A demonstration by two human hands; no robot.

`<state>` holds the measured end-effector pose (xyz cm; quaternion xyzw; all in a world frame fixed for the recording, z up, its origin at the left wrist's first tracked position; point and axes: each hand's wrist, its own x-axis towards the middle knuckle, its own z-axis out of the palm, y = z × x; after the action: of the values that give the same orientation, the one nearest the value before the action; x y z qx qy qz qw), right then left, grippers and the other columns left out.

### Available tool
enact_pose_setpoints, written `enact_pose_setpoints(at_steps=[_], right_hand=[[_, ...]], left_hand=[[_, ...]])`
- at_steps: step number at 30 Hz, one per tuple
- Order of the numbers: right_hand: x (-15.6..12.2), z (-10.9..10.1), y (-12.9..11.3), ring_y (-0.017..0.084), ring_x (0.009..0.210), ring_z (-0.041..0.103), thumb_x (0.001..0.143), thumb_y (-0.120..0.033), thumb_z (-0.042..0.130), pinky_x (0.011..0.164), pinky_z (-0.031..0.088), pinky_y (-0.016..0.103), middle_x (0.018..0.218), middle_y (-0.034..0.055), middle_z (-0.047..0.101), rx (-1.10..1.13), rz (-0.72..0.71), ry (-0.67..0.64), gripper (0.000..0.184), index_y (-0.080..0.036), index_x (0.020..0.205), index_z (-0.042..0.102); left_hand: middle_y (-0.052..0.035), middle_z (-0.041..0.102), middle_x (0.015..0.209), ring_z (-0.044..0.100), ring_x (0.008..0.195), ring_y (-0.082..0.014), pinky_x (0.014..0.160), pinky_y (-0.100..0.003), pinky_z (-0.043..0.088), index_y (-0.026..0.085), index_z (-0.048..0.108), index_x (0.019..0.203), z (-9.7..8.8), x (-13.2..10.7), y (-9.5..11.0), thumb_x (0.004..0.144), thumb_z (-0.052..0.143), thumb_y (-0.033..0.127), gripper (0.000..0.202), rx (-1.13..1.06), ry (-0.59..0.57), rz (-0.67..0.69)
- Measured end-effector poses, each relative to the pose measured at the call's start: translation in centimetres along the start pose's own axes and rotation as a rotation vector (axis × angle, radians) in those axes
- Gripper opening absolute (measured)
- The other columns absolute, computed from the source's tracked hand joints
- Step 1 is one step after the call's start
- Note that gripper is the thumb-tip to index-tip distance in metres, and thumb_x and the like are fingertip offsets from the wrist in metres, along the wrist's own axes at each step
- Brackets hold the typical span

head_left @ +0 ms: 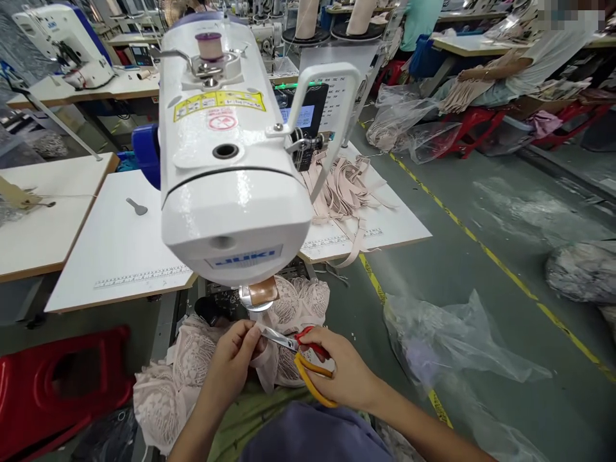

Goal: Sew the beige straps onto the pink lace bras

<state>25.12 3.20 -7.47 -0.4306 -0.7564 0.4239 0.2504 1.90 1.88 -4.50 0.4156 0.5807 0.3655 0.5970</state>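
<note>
A sewing workshop is indicated by the machine point(231, 199), cones point(307, 19) mounted behind, straps point(341, 186) piled on the table point(404, 231), lace cups point(310, 298), and floor point(462, 289) marked with tape point(433, 197).

We look down on a grey-green floor point(500, 282), where yellow tape lines point(457, 221) slant past the right side of our white tabletop point(115, 250). A red stool point(22, 378) stands at lower left, below a second pale tabletop point(43, 231). Beyond, we see more worktables point(481, 45) and red seats point(476, 125).

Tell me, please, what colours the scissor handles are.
The scissor handles are red and yellow-orange, in the head view.
</note>
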Motion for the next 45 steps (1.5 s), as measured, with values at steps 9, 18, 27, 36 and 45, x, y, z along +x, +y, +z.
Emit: enact_pose_setpoints(at_steps=[9, 18, 27, 36, 45], right_hand=[[1.3, 0.6, 0.0, 0.022, 0.082, 0.068, 0.074, -0.026, 0.072, 0.071, 0.054, 0.032, 0.101, 0.0056, 0.073, 0.05, 0.069, -0.059, 0.039, -0.024, 0.112, 0.067], [0.3, -0.8, -0.1, 0.019, 0.074, 0.068, 0.082, -0.031, 0.066, 0.063, 0.05, 0.026, 0.094, 0.0038, 0.075, 0.085, 0.217, -0.091, 0.031, -0.023, 0.112, 0.07], [10.2, -10.9, 5.1, 0.02, 0.061, 0.062, 0.088, -0.045, 0.059, 0.054, 0.039, 0.026, 0.071, 0.0038, 0.068, -0.611, 0.188, 0.195, 0.029, -0.019, 0.1, 0.064], [11.3, -9.7, 2.0, 0.024, 0.093, 0.065, 0.092, -0.036, 0.057, 0.082, 0.051, 0.034, 0.099, 0.0099, 0.07, -0.241, -0.151, 0.306, 0.021, -0.018, 0.097, 0.068], [3.6, 1.0, -2.0, 0.029, 0.106, 0.061, 0.08, -0.081, 0.05, 0.095, 0.047, 0.042, 0.111, 0.0124, 0.065, 0.537, -0.068, -0.105, 0.073, -0.02, 0.119, 0.062]], left_hand=[[0.0018, 0.056, 0.072, 0.045, 0.063, -0.0115, 0.058, -0.022, 0.035, 0.019, 0.06, 0.083, -0.5, -0.1, 0.0, 0.096, 0.05, 0.046, 0.032, 0.092, 0.017, 0.004], [0.003, 0.055, 0.068, 0.045, 0.059, -0.0106, 0.056, -0.021, 0.036, 0.02, 0.058, 0.077, -1.0, 0.1, 0.1, 0.095, 0.05, 0.049, 0.035, 0.128, 0.088, 0.009], [-0.0016, 0.067, 0.075, 0.063, 0.069, -0.0185, 0.059, -0.026, 0.045, 0.022, 0.059, 0.104, -2.4, 0.0, -0.1, 0.093, 0.047, 0.042, 0.026, 0.56, 0.174, 0.131], [-0.0047, 0.073, 0.086, 0.069, 0.081, -0.0195, 0.075, -0.032, 0.053, 0.023, 0.058, 0.097, -3.1, -0.3, 2.6, 0.098, 0.039, 0.031, 0.021, 0.612, -0.071, 0.15], [0.0016, 0.058, 0.064, 0.055, 0.057, -0.0142, 0.056, -0.025, 0.041, 0.022, 0.049, 0.079, 3.1, -0.7, 1.8, 0.097, 0.044, 0.021, 0.018, 0.934, 0.234, 0.913]])
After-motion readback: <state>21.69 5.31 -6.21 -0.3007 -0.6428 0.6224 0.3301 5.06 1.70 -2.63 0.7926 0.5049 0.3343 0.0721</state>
